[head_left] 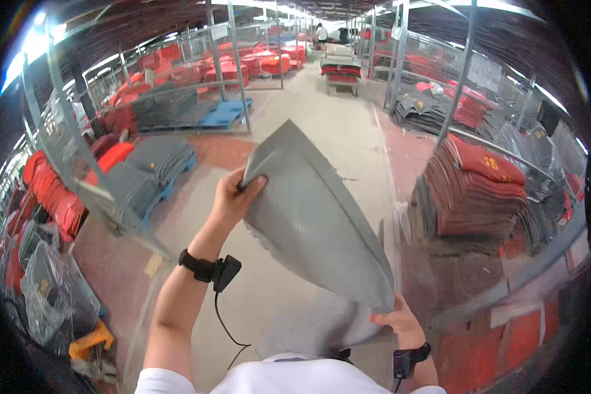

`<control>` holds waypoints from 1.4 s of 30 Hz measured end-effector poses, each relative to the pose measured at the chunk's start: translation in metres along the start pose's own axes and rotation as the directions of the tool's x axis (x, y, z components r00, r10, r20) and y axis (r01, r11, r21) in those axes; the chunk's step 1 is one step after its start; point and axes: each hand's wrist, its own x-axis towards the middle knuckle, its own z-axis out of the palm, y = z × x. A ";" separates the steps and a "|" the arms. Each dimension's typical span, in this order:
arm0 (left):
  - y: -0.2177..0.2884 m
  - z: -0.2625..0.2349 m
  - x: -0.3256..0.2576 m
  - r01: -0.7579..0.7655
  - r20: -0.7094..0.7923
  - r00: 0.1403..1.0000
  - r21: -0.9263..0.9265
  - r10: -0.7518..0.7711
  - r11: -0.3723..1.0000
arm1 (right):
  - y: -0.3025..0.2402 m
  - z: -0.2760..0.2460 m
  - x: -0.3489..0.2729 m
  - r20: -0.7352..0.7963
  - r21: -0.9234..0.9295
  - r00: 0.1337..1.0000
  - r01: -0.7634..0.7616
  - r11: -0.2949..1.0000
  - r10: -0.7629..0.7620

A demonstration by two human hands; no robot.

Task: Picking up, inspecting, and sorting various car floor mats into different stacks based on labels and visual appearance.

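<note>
I hold a large grey mat (pixel 308 210) up in front of me, tilted with its far corner raised. My left hand (pixel 235 196) grips its left edge, thumb on top. My right hand (pixel 399 322) grips its lower right corner close to my body. Both wrists carry black bands, and a cable hangs from the left one. A second grey sheet (pixel 308 328) shows below the mat, near my chest.
Stacks of red and grey mats (pixel 469 190) stand at the right and more (pixel 138 171) at the left on blue pallets. Metal frames (pixel 236 59) line a concrete aisle (pixel 335 125). A person (pixel 321 33) stands far down it. A yellow tool (pixel 90 340) lies lower left.
</note>
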 end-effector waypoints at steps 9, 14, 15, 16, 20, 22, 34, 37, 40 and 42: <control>-0.179 -0.016 0.309 0.078 0.014 0.997 -0.288 -0.077 0.955 | -0.133 -0.023 0.398 -0.104 -0.072 0.984 0.138 0.988 -0.145; -0.301 0.006 0.480 -0.164 0.188 0.956 -0.304 0.228 0.938 | -0.184 -0.068 0.603 -0.301 -0.095 0.925 0.213 0.973 -0.231; -0.314 0.017 0.520 -0.153 0.202 0.953 -0.318 0.225 0.936 | -0.200 -0.071 0.642 -0.322 -0.095 0.919 0.206 0.974 -0.226; -0.331 0.029 0.561 -0.253 0.282 0.908 -0.225 0.311 0.941 | -0.220 -0.072 0.683 -0.401 -0.118 0.879 0.230 0.966 -0.258; -0.391 0.085 0.707 -0.389 0.385 0.824 -0.149 0.415 0.909 | -0.281 -0.113 0.817 -0.536 -0.154 0.794 0.242 0.958 -0.287; -0.441 0.114 0.785 -0.423 0.386 0.807 -0.152 0.447 0.893 | -0.299 -0.139 0.888 -0.552 -0.119 0.773 0.298 0.947 -0.313; -0.693 0.267 1.237 -0.418 0.376 0.804 -0.195 0.461 0.887 | -0.384 -0.372 1.377 -0.398 -0.276 0.868 0.196 0.941 -0.298; -0.755 0.297 1.336 -0.437 0.385 0.787 -0.205 0.483 0.876 | -0.433 -0.405 1.483 -0.426 -0.321 0.853 0.168 0.932 -0.301; -0.836 0.328 1.440 -0.371 0.392 0.801 -0.267 0.452 0.890 | -0.464 -0.441 1.597 -0.440 -0.285 0.830 0.233 0.930 -0.343; -0.881 0.360 1.509 -0.193 0.398 0.859 -0.329 0.321 0.924 | -0.487 -0.469 1.665 -0.435 -0.243 0.839 0.240 0.940 -0.327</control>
